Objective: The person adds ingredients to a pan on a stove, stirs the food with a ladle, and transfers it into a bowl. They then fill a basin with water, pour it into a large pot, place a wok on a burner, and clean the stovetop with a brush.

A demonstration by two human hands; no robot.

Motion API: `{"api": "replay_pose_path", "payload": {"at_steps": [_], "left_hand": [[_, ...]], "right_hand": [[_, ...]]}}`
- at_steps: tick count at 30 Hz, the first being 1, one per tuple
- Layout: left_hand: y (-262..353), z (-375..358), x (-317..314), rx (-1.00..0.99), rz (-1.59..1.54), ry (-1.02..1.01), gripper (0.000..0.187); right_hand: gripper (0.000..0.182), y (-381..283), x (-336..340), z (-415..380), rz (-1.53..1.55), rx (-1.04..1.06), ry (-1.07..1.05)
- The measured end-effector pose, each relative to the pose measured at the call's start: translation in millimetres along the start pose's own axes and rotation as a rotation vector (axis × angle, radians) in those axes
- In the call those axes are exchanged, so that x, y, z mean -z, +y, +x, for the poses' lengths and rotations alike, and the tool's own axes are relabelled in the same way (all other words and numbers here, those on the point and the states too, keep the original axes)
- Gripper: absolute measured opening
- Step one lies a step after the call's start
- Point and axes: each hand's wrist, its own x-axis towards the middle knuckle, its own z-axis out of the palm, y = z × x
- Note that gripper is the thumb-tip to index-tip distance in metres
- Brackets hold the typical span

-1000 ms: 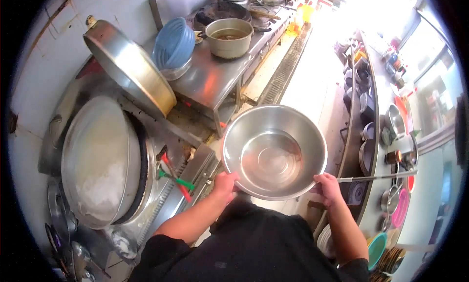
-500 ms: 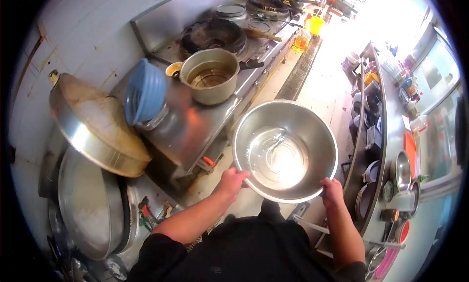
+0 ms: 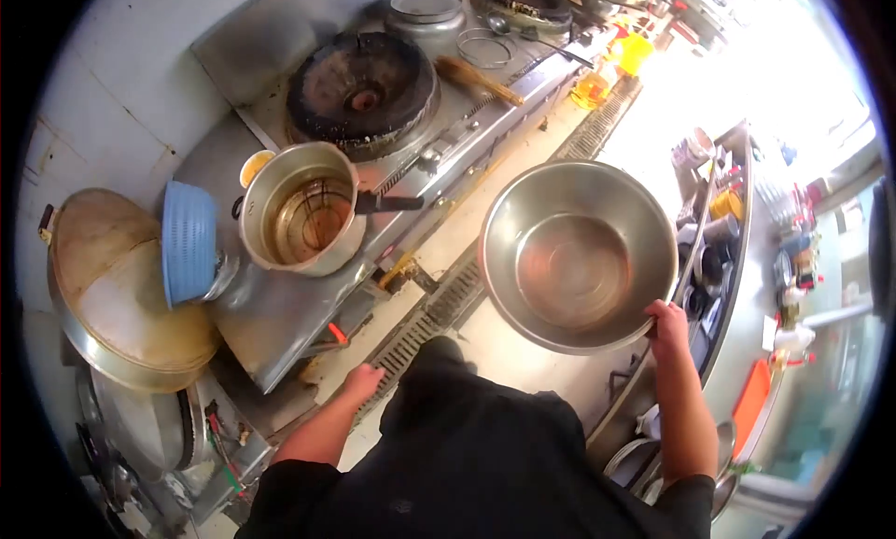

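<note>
A wide stainless steel basin [image 3: 523, 301] is held out in front of me, tilted so its inside shows; nothing solid lies in it. My right hand [image 3: 666, 324] grips the near right part of its rim, thumb at the edge. Away from the basin, my left hand [image 3: 360, 386] hangs low over the floor with its fingers curled in and nothing visible in them. Left of the basin, a pressure cooker pot [image 3: 347, 233] without a lid stands on the steel counter, brownish liquid and a wire ring inside it.
A blue plastic basket [image 3: 189, 245] and a large round lid [image 3: 112, 296] lean at the left. Beyond the pot is a blackened wok burner [image 3: 362, 91] with a wooden-handled brush [image 3: 481, 80]. A floor drain grate [image 3: 411, 348] runs below; shelves of dishes [image 3: 719, 268] line the right.
My left hand has let go of the basin rim and moved down and left. The basin has shifted right and slightly up, held by my right hand alone. The view has turned.
</note>
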Motion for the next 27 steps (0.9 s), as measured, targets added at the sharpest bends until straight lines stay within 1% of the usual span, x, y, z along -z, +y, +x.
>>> {"api": "replay_pose_path", "payload": {"at_steps": [1, 2, 3, 4, 5, 6, 7, 8, 9, 10, 11, 12, 13, 14, 15, 16, 17, 18, 19, 20, 21, 22, 23, 24, 25, 26, 27], "left_hand": [[9, 21, -5, 0.126, 0.063, -0.063, 0.043], [0, 38, -15, 0.144, 0.145, -0.064, 0.043], [-14, 65, -33, 0.157, 0.226, -0.064, 0.043], [-55, 109, -69, 0.076, 0.175, -0.116, 0.043], [-89, 150, -100, -0.003, 0.119, -0.17, 0.042], [-57, 164, -97, -0.015, 0.095, -0.16, 0.042], [-19, 161, -91, -0.049, -0.13, -0.063, 0.043], [8, 155, -94, -0.069, -0.349, 0.02, 0.043], [41, 166, -96, -0.06, -0.381, 0.022, 0.043], [80, 188, -91, -0.085, -0.088, -0.158, 0.042], [112, 197, -84, -0.102, 0.22, -0.346, 0.041], [143, 201, -79, -0.071, 0.171, -0.235, 0.036], [153, 213, -87, -0.096, 0.126, -0.225, 0.034], [152, 232, -110, -0.122, 0.083, -0.211, 0.033], [145, 244, -129, -0.032, -0.19, -0.263, 0.029], [147, 255, -137, 0.052, -0.467, -0.309, 0.026], [173, 242, -117, -0.13, -0.334, -0.186, 0.025], [205, 214, -87, -0.303, -0.193, -0.06, 0.024], [254, 187, -43, -0.21, -0.157, -0.1, 0.023], [290, 173, -19, -0.113, -0.125, -0.147, 0.022], [252, 189, -87, -0.034, -0.417, -0.066, 0.022], [222, 202, -145, 0.018, -0.713, 0.036, 0.024], [250, 191, -154, 0.1, -1.308, -0.027, 0.015], [281, 179, -164, 0.164, -1.907, -0.092, 0.014], [306, 180, -182, 0.331, -1.067, -0.179, 0.014], [327, 187, -192, 0.447, -0.212, -0.247, 0.029], [368, 171, -187, 0.682, -0.834, -0.062, 0.027]], "right_hand": [[0.008, -32, -4, 54, -0.007, 0.011, -0.016], [0.009, -39, -5, 90, 0.024, 0.003, -0.006], [0.005, -55, -10, 114, 0.042, -0.018, -0.051], [0.006, -75, -17, 137, 0.061, -0.032, -0.094], [0.007, -90, -25, 160, 0.066, -0.032, -0.086], [0.008, -106, -34, 181, 0.068, -0.029, -0.078], [0.01, -131, -60, 190, 0.196, -0.019, -0.079], [0.012, -136, -61, 228, 0.21, -0.016, -0.09], [0.011, -160, -78, 237, 0.219, -0.033, -0.099], [0.011, -190, -102, 251, 0.233, -0.038, -0.126], [0.009, -204, -108, 286, 0.195, -0.009, -0.157], [0.009, -218, -120, 314, 0.185, -0.011, -0.178], [0.007, -232, -135, 341, 0.064, 0.124, -0.262], [0.006, -248, -153, 365, -0.051, 0.264, -0.347], [0.004, -278, -182, 376, 0.157, 0.016, -0.286], [0.004, -300, -216, 385, 0.234, 0.015, -0.294], [0.005, -320, -245, 404, 0.205, 0.015, -0.351], [0.005, -339, -271, 425, 0.175, 0.016, -0.408], [0.005, -352, -296, 460, 0.17, 0.02, -0.439], [0.008, -357, -321, 505, 0.163, 0.008, -0.543], [0.017, -364, -351, 542, 0.155, -0.004, -0.652], [0.017, -373, -384, 567, 0.142, -0.006, -0.688], [0.017, -385, -419, 586, 0.176, -0.044, -0.733], [0.017, -402, -453, 600, 0.205, -0.084, -0.778], [0.017, -416, -481, 607, 0.188, -0.096, -0.81], [0.017, -431, -508, 613, 0.158, -0.07, -0.858], [0.016, -445, -534, 618, 0.128, -0.043, -0.906]]}}
